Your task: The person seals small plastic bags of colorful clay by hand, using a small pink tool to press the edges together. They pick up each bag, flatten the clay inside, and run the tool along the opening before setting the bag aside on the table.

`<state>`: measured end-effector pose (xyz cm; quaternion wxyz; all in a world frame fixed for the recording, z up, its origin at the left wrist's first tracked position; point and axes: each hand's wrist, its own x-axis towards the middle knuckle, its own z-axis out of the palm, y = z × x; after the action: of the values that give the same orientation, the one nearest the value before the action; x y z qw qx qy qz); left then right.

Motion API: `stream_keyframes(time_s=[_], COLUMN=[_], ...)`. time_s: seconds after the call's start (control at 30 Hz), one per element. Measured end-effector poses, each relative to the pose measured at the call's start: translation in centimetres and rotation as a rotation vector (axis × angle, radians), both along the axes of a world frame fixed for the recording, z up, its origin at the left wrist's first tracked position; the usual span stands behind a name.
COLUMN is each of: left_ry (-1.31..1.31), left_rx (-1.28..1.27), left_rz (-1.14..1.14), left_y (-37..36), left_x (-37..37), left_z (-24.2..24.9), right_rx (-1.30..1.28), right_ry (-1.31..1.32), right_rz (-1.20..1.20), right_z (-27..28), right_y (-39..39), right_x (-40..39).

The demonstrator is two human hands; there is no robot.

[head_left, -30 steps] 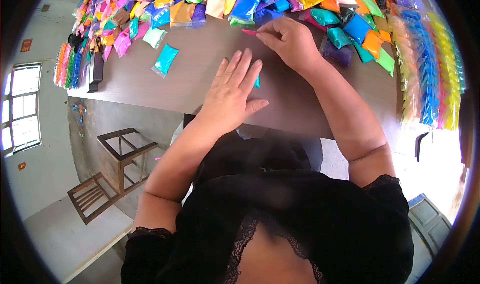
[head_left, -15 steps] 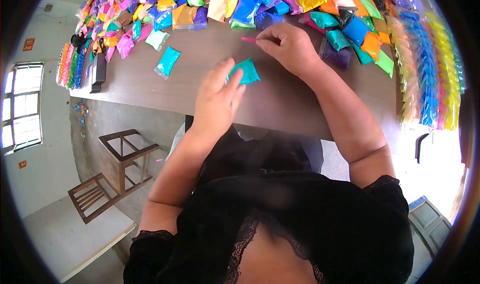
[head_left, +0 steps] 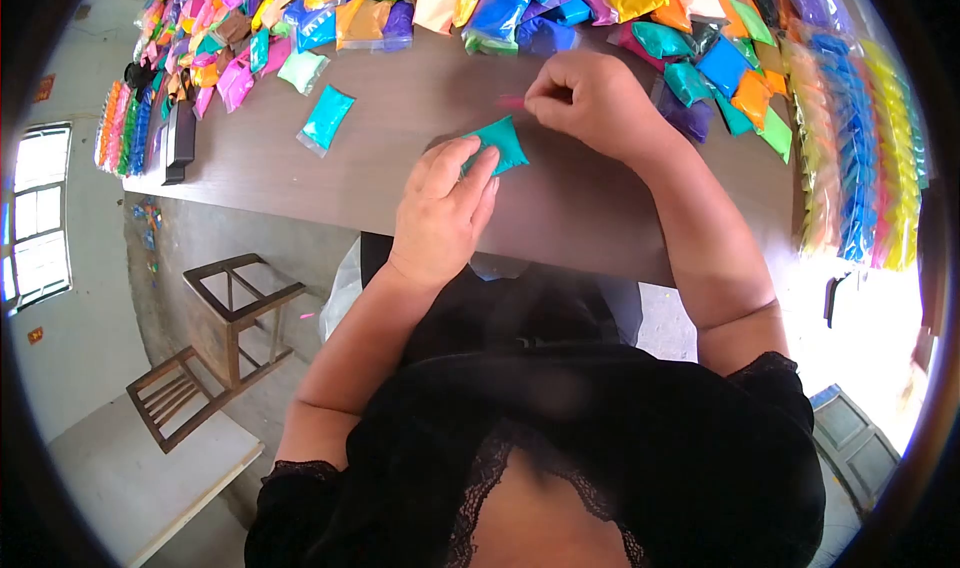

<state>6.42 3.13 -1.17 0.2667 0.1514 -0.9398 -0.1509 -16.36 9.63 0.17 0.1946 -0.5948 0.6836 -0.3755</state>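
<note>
My left hand (head_left: 440, 203) is at the front of the table, its fingers closed on the left end of a small teal plastic packet (head_left: 508, 144). That packet lies at an angle on the tabletop, its left part hidden under my fingers. My right hand (head_left: 590, 103) is above the table, just beyond and right of the packet, with thumb and forefinger pinched. A thin pink strip (head_left: 512, 102), blurred, sticks out leftward from that pinch. To the left, a second teal packet (head_left: 328, 118) with clear ends lies by itself.
Colourful packets (head_left: 497, 18) are heaped along the far side of the brown table (head_left: 400, 173). Long bundles of packet strips (head_left: 858, 148) are at the right edge, smaller strips (head_left: 130, 133) at the left. A wooden chair (head_left: 230, 318) stands on the floor at left.
My left hand has come slightly right and settled onto the teal packet. My right hand has shifted a little right and down, still pinching the pink strip. The view has turned slightly.
</note>
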Motion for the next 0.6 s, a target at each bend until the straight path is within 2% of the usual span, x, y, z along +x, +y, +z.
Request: stream_keyframes(time_s=[0.03, 0.07, 0.1, 0.2, 0.23, 0.33, 0.4, 0.47, 0.6], left_ry=[0.015, 0.03, 0.028, 0.005, -0.031, -0.104, -0.145, -0.075, -0.121], left_rx=[-0.011, -0.022, -0.019, -0.055, -0.059, -0.08, -0.089, -0.055, -0.093], left_rz=[-0.003, -0.007, -0.007, -0.01, -0.01, 0.02, 0.053, 0.123, 0.074], left_y=[0.0, -0.1, -0.1, -0.2, -0.3, -0.7, -0.4, 0.0, -1.4], left_x=[0.0, 0.0, -0.1, -0.1, 0.1, 0.1, -0.2, -0.9, -1.1], left_z=[0.0, 0.0, 0.0, 0.2, 0.1, 0.6, 1.3, 2.7, 1.9], right_rx=[-0.013, -0.095, -0.092, -0.137, -0.141, -0.13, -0.135, -0.141, -0.142], right_ry=[-0.173, -0.069, -0.071, 0.2, 0.203, -0.011, -0.037, -0.063, -0.08], right_rz=[0.068, 0.161, 0.161, 0.011, 0.012, -0.16, -0.176, -0.195, -0.199], right_z=[0.2, -0.3, -0.4, -0.8, -1.0, -1.3, -1.2, -1.2, -1.1], right_y=[0.2, 0.2, 0.1, -0.3, -0.4, -0.6, -0.6, -0.7, -0.6], right_x=[0.3, 0.7, 1.1, 1.3, 0.8, -0.2, -0.1, -0.2, -0.2])
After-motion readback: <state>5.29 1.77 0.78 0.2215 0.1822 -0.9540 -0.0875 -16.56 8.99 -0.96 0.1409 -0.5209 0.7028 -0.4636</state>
